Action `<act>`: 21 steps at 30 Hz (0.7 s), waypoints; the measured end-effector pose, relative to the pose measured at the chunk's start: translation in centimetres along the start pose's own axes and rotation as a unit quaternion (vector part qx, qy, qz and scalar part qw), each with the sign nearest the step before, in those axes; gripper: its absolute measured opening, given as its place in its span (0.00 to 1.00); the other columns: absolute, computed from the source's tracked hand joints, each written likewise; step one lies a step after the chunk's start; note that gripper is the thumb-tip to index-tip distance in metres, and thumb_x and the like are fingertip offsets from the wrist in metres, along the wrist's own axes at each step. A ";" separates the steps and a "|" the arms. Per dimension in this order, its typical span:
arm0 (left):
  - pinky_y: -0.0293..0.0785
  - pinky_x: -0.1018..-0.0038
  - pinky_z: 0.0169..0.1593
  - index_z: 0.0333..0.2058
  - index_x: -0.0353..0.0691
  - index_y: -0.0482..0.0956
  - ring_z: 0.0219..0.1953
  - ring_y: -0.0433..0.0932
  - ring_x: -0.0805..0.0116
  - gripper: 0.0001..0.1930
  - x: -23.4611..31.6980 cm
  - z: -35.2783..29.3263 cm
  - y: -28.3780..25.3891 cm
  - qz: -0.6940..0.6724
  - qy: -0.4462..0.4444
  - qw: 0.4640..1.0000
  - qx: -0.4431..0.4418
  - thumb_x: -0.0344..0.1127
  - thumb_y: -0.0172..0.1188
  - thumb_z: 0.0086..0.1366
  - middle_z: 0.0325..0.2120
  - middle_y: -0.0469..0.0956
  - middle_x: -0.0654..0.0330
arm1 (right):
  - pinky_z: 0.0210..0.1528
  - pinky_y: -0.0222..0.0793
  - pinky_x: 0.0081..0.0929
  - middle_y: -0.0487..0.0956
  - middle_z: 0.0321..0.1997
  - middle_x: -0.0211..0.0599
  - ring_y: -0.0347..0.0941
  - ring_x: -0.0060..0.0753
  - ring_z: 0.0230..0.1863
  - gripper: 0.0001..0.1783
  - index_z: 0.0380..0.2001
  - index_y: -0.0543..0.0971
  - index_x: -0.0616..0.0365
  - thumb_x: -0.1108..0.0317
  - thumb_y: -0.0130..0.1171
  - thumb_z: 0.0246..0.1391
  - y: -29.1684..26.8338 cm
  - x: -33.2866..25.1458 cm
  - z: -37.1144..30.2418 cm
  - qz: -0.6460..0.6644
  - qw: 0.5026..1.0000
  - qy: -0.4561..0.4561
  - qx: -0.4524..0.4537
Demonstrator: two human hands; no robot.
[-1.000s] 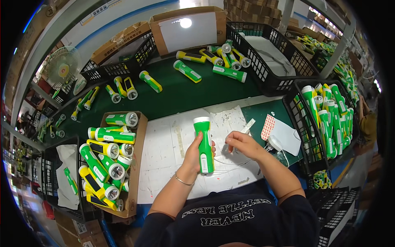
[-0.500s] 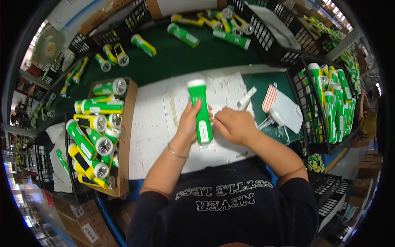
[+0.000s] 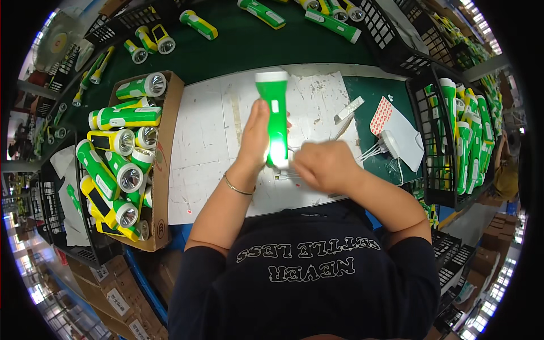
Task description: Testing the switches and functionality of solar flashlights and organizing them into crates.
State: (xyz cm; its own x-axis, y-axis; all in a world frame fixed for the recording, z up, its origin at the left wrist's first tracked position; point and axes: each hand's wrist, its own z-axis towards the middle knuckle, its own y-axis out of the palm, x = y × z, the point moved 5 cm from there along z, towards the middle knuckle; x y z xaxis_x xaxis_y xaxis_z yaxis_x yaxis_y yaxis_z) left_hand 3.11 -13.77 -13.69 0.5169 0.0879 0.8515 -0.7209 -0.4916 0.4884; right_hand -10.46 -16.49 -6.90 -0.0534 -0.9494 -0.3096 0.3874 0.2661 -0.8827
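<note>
A green flashlight (image 3: 277,122) with a white head points away from me over the white work surface. My left hand (image 3: 253,139) is wrapped round its body, thumb along the left side. The panel near its tail end glows bright white. Close by that tail end is my right hand (image 3: 328,167), fingers curled in and smeared by motion; what they pinch, if anything, is hidden. A thin white cable with a small plug (image 3: 281,177) lies on the surface below the flashlight.
On the left stands a cardboard box (image 3: 165,164) of green and yellow flashlights. A black crate (image 3: 435,180) on the right holds more. Several flashlights lie on the green table (image 3: 226,54) beyond. A white card (image 3: 405,136) and white cables sit right of the work surface.
The panel near the flashlight's tail end has lit up. My view has shifted, so the box and crates sit a little differently. My right hand is now lower beside the tail end.
</note>
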 end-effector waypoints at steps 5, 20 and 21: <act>0.74 0.73 0.30 0.38 0.34 0.70 0.27 0.74 0.67 0.29 0.1 0.7 -0.7 -0.076 -0.001 0.997 0.003 0.59 0.36 0.67 0.26 0.74 0.54 | 0.18 0.65 0.34 0.67 0.18 0.32 0.70 0.38 0.17 0.12 0.19 0.70 0.50 0.59 0.62 0.43 0.1 -1.7 -1.9 0.079 0.994 -0.039 -0.063; 0.72 0.78 0.33 0.45 0.41 0.65 0.27 0.72 0.75 0.14 1.2 -2.8 1.2 0.211 -0.072 0.974 -0.049 0.41 0.50 0.66 0.29 0.73 0.61 | 0.21 0.53 0.19 0.66 0.17 0.23 0.57 0.15 0.20 0.15 0.19 0.70 0.59 0.62 0.62 0.49 -1.2 8.2 -0.2 0.368 0.872 0.321 0.018; 0.71 0.72 0.35 0.46 0.38 0.64 0.31 0.75 0.69 0.18 2.0 -3.2 1.7 0.303 -0.006 0.950 -0.076 0.43 0.54 0.63 0.31 0.73 0.58 | 0.23 0.55 0.18 0.67 0.18 0.24 0.59 0.15 0.21 0.14 0.29 0.72 0.59 0.61 0.63 0.48 -1.6 8.3 0.0 0.364 0.878 0.309 0.020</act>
State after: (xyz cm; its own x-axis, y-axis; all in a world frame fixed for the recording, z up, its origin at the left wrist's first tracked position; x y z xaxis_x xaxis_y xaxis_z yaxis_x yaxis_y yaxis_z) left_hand 1.49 -11.67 -10.57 -0.0106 -0.1813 0.9834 -0.9455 -0.3184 -0.0689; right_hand -11.54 -24.78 -8.01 -0.2618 -0.2543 -0.9310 0.5574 0.7477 -0.3610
